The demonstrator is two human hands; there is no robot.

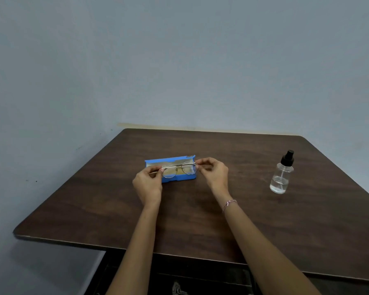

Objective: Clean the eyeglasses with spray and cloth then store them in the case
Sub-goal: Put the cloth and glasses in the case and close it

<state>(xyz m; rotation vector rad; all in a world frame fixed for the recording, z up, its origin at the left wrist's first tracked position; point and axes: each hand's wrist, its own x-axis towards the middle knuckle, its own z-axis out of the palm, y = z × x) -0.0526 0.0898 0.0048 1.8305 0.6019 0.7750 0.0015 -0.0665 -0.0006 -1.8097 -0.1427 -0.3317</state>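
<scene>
The left hand had its thumb and forefinger pinched on the left temple of the eyeglasses, close to the hinge, with its other fingers curled under. The right hand pinched the right temple in the same way, fingertips closed on the thin metal just beside the other hinge. A thin bracelet sat on the right wrist. Between the two hands the eyeglasses were held level, with round lenses in a thin gold-coloured frame. The temple ends stuck out sideways past each hand.

The glasses hung directly over the case, a blue oblong box that lay open with its lid tipped back toward the far edge of the table. Its inside looked yellowish; whether that was lining or a cloth could not be told. Whether the frame touched the case rim could not be told either.

The case lay around the middle of the dark wood-grain table, somewhat toward the left edge and nearer the far edge than the near one. Well apart from it, close to the right edge, the spray bottle stood upright, clear with a black pump top and a little liquid in the bottom. Both forearms reached in across the near edge. Behind the far edge rose a plain blue-grey wall.
</scene>
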